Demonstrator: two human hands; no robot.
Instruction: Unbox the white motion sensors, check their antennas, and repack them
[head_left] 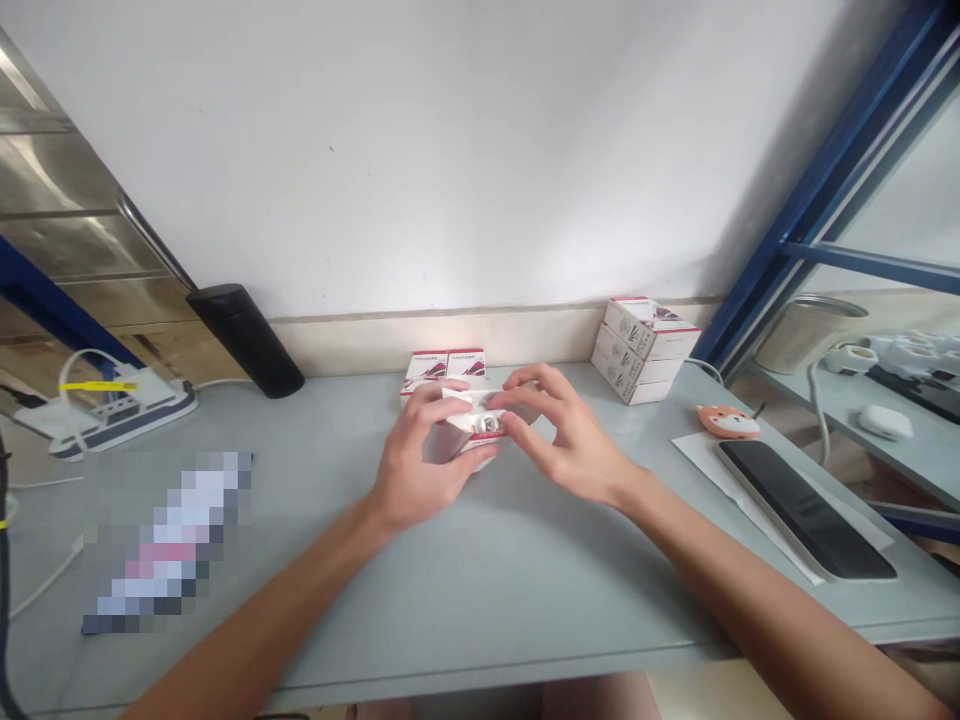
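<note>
Grey table (517, 600) | power strip (124, 412) | black cylinder (244, 340) | two boxes (427, 366) | box stack (651, 350) | paper (705, 458)

The box (489, 437) is at the middle of the table (480, 600), between the left hand (420, 455) and the right hand (566, 430). Just behind it, a pair of cartons (447, 366) sit side by side near the wall (450, 160). Further right, a stack of boxes (651, 350) stands at the table's rear. In front of that stack, to the right, lie a toy (727, 422) and a phone (806, 510), the phone partly over a sheet of paper (739, 500). On the left, a cylinder (244, 340) stands at the rear, with a power strip (124, 412) left of it and, nearer the front, an item (169, 545) (too blurred to name). Beyond the table's right edge, a shelf (851, 395) carries a small case (885, 422).
</note>
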